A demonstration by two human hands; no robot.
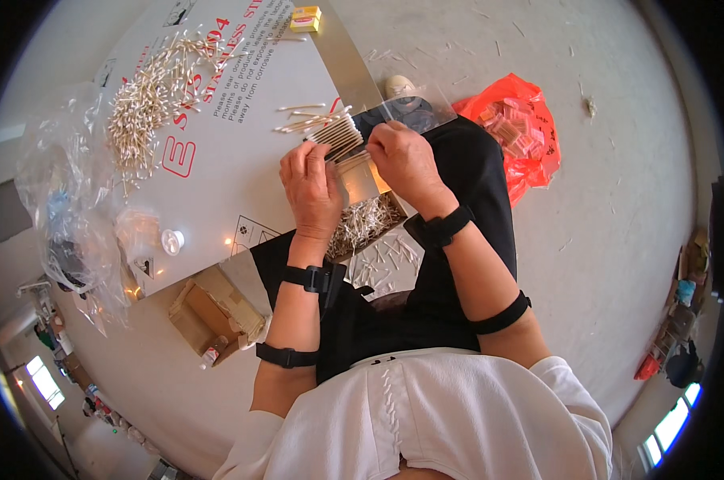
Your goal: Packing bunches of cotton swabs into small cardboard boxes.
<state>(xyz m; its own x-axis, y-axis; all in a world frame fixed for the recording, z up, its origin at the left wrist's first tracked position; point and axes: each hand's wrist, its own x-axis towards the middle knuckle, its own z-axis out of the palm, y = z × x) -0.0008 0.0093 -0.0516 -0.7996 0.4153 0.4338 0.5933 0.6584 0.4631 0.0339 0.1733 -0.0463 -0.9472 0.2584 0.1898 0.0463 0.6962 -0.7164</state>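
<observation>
both hands met over the lap at the board's near edge. left hand (310,188) had fingers curled, pinching a fanned row of cotton swabs (334,138). right hand (406,160) gripped a clear plastic bag (414,108) w/ fingers closed on its edge, right beside the swabs. i saw a loose swab pile (150,92) further left on the grey board (250,168), more swabs in a cardboard box (366,224) under the hands, red bag (518,132) on the floor.

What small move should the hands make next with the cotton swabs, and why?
Probably slide the swab bundle further into the clear bag. The left hand steadies the bundle, the right hand holds the bag, and the swab tips stick out.
</observation>
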